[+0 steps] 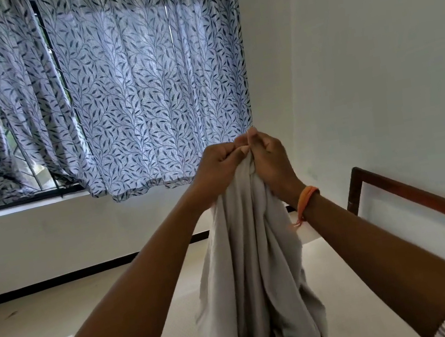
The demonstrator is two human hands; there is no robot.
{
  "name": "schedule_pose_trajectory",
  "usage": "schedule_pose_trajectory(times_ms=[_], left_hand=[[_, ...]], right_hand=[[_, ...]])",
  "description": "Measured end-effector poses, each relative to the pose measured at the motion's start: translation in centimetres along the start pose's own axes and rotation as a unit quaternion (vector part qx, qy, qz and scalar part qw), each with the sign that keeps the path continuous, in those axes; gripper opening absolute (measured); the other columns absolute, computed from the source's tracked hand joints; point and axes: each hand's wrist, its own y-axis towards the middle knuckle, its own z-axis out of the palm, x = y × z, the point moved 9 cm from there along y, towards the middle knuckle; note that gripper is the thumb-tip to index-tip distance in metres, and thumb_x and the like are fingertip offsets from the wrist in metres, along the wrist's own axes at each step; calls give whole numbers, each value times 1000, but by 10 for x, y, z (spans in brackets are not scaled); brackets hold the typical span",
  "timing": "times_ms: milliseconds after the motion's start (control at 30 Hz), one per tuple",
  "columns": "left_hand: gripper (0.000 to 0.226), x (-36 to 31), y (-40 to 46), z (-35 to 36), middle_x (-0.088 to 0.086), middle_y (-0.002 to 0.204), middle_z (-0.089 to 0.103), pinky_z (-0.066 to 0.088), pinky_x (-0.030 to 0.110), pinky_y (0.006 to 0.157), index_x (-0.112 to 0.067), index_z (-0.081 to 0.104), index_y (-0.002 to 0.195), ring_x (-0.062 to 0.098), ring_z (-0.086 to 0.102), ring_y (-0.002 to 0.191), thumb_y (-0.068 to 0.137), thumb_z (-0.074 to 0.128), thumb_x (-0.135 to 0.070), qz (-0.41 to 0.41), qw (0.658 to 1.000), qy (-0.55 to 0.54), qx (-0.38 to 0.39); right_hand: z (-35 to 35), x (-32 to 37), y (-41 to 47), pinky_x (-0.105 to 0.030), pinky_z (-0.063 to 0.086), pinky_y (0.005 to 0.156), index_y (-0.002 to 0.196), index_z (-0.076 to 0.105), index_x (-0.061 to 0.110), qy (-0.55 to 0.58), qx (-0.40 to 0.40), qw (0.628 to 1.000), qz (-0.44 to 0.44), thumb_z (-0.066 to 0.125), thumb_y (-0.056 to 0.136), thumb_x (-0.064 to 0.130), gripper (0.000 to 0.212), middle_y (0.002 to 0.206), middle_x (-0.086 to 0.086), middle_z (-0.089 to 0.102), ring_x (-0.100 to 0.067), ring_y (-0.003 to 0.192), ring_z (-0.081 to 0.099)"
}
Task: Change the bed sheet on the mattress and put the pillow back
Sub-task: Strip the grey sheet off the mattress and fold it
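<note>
leaf-print curtain (126, 81) hangs in soft pleats | bare quilted mattress (349, 279) in dark wooden frame (412, 196) | pale grey bed sheet (254, 265) held up, draping in long folds onto mattress | left hand (215, 166), right hand (269, 158) together, pinching its bunched top | orange thread wristband (306, 198)

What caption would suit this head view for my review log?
Both hands, left and right, hold a bunched white sheet up above the bare mattress, facing a leaf-print curtain.
</note>
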Motion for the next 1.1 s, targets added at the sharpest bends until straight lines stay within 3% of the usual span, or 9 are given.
schedule_pose_trajectory(times_ms=[100,200,267,333,533,667,833,1000,1100], left_hand=[[37,4,-1,-1,31,86,65,43,37,74,8,67,92,23,55,78,95,59,-28,-17,997,-71,38],[30,9,-6,3,30,90,65,45,38,76,9,66,100,28,57,83,101,55,-19,-58,989,-133,41],[25,15,-12,6,20,87,65,45,38,73,1,65,100,26,57,80,101,55,-22,-78,986,-145,36],[20,28,-20,9,14,85,67,48,38,71,-9,62,99,25,61,76,96,63,-29,-98,985,-135,44],[61,74,-55,26,4,72,56,43,33,59,1,55,81,14,53,66,74,68,-59,-92,991,13,101],[60,106,-76,13,-5,62,47,36,33,53,-7,49,68,7,42,58,73,64,-64,-80,989,108,67],[54,117,-91,-13,-10,51,30,23,25,49,-20,33,56,6,27,49,86,64,-53,-36,985,171,-2],[38,127,-112,-45,-11,56,56,41,29,52,-24,59,73,6,53,53,98,48,-51,-36,962,243,-116],[30,120,-124,-56,-7,69,62,40,31,53,-23,63,85,20,60,62,102,47,-43,-41,932,324,-156]], right_hand=[[3,9,0,-34,53,77,91,68,8,11,36,998,-47,39,103,37,43,86,-5,70,-10,82,65],[0,29,2,-34,39,54,62,49,17,-156,20,976,-151,40,100,49,50,56,1,51,-12,54,47],[-6,38,8,-32,38,52,61,44,20,-298,-10,934,-195,34,96,60,54,54,2,51,-18,52,49],[-19,44,18,-35,41,53,63,46,19,-355,-46,912,-200,34,95,63,55,58,-3,55,-28,57,56],[-62,43,47,-32,32,53,62,39,17,-366,-147,904,-166,35,97,60,55,56,-2,44,-34,57,53],[-90,28,61,-32,29,53,59,38,16,-358,-191,907,-116,32,97,62,60,51,0,38,-30,55,48],[-101,16,65,-30,17,46,59,40,13,-364,-201,905,-88,33,100,56,60,49,3,34,-24,51,42],[-98,11,66,-31,26,53,59,37,15,-384,-192,900,-73,32,99,59,59,50,2,34,-29,55,46],[-99,6,67,-34,30,54,60,38,15,-391,-188,899,-63,31,98,60,59,55,-5,41,-31,59,47]])
